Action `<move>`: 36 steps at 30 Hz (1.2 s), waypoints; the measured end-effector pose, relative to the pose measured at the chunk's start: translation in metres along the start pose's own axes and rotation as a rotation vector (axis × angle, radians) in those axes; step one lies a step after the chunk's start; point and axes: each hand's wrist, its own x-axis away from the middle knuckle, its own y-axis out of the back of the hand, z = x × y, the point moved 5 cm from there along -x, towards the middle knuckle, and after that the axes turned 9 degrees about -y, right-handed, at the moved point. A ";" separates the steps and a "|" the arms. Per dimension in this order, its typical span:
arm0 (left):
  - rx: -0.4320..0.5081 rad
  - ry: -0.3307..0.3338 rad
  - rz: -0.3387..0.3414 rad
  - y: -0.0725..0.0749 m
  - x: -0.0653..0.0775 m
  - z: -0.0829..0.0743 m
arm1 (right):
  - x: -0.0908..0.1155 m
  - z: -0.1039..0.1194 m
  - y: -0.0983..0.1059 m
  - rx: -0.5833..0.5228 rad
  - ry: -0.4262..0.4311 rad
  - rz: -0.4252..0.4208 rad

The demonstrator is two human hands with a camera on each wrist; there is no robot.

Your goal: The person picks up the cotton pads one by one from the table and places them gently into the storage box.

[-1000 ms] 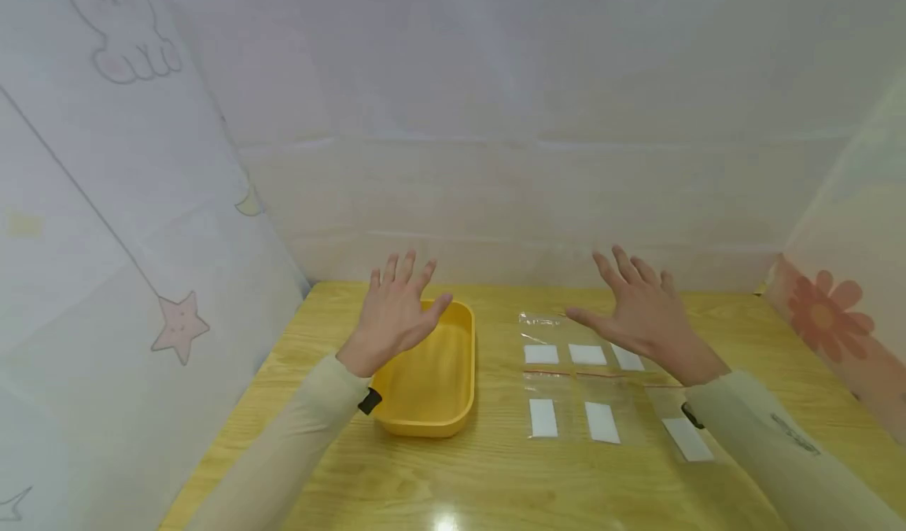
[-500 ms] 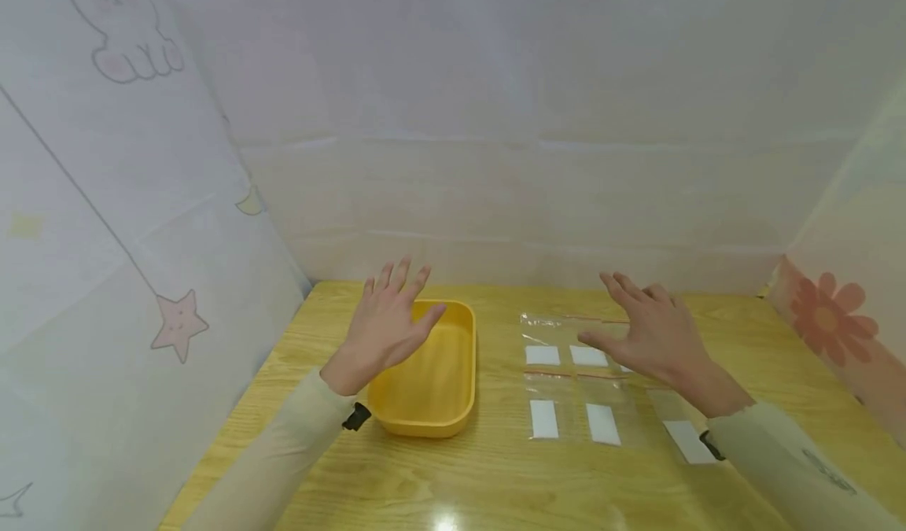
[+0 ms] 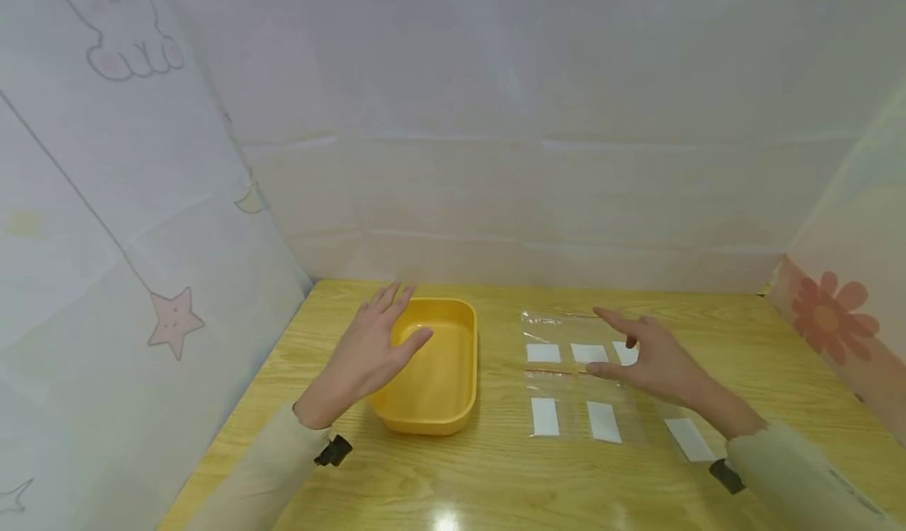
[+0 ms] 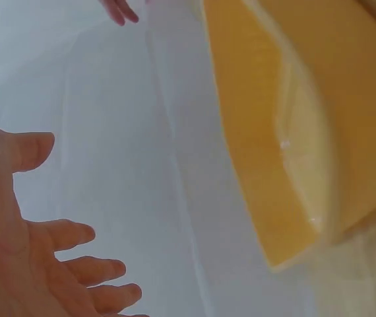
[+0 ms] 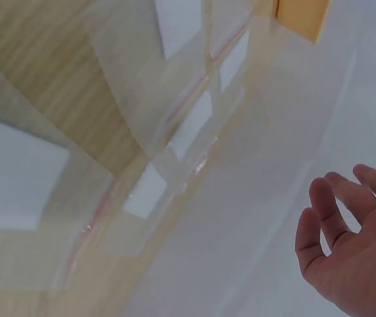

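My left hand (image 3: 364,354) hovers by the left side of a yellow plastic bin (image 3: 432,358), fingers spread and relaxed. In the left wrist view that hand (image 4: 49,244) holds nothing, and the bin (image 4: 366,119) stands to its right. Over the clear zip bags my right hand (image 3: 651,358) hangs with its fingers loosely bent, index finger and thumb apart. Each bag has a white rectangular piece in it, such as the near one (image 3: 604,422). The right wrist view shows the hand (image 5: 353,238) with nothing in it and bags (image 5: 135,72) lying on the wood.
The bags lie in two rows on the wooden table (image 3: 453,484), right of the bin. One bag with a white piece (image 3: 689,440) lies apart near my right sleeve. A pale sheet (image 3: 453,161) walls the back, with printed sheets on both sides.
Both hands have come down and back toward me. My right hand's fingers have bent from spread to loosely curled. The bin and bags have stayed put.
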 end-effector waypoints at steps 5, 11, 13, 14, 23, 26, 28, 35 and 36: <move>0.062 0.056 -0.018 -0.006 0.023 0.013 | 0.009 -0.004 -0.010 -0.073 0.002 0.040; 0.132 0.097 -0.038 -0.019 0.047 0.030 | 0.017 -0.003 -0.020 -0.111 0.008 0.080; 0.146 0.112 -0.038 -0.024 0.054 0.035 | 0.019 -0.004 -0.024 -0.112 0.005 0.100; 0.152 0.123 -0.033 -0.027 0.057 0.038 | 0.020 -0.004 -0.026 -0.115 0.003 0.113; 0.248 0.178 -0.001 -0.046 0.077 0.051 | 0.023 -0.006 -0.050 -0.183 0.000 0.232; 0.271 0.212 0.015 -0.051 0.081 0.051 | 0.023 -0.007 -0.056 -0.170 0.018 0.260; 0.280 0.234 0.025 -0.054 0.083 0.052 | 0.024 -0.007 -0.060 -0.156 0.035 0.265; 0.307 0.281 0.048 -0.060 0.089 0.053 | 0.028 -0.007 -0.068 -0.103 0.060 0.243; 0.307 0.281 0.050 -0.060 0.090 0.053 | 0.029 -0.008 -0.069 -0.097 0.051 0.241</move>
